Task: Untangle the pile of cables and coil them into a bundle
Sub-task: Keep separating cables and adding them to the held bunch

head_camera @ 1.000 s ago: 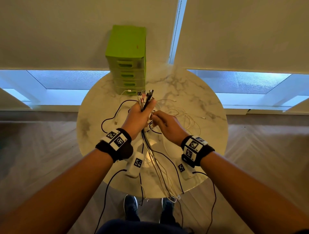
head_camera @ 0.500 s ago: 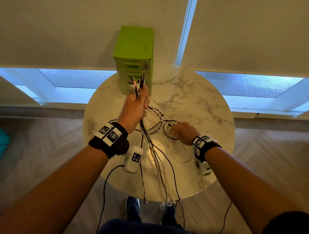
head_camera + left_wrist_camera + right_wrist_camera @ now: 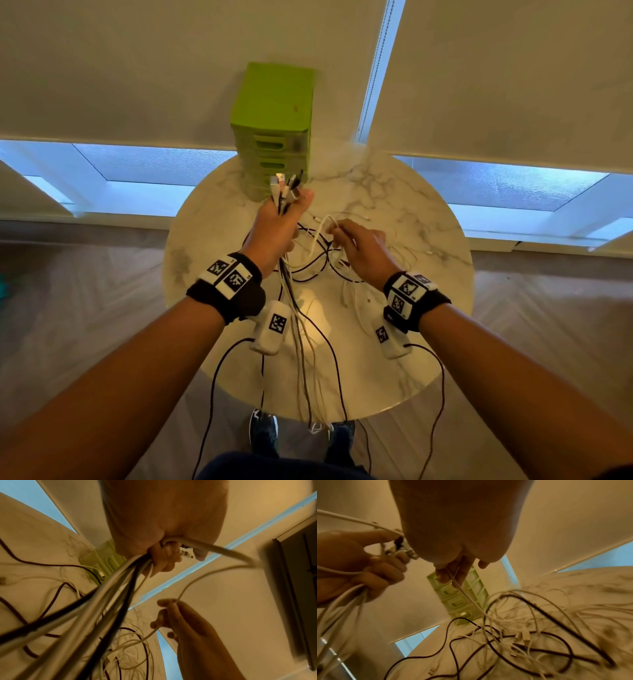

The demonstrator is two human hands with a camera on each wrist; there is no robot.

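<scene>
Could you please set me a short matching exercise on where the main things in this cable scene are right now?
Things:
1. left hand
2. right hand
3. green drawer unit
4. loose cables

States:
A. stands at the table's far edge
B. lie tangled on the marble table
C. pinches one thin white cable
D. grips a bunch of cable ends

Pairs: 1-D, 2-C, 3-A, 4-B
</scene>
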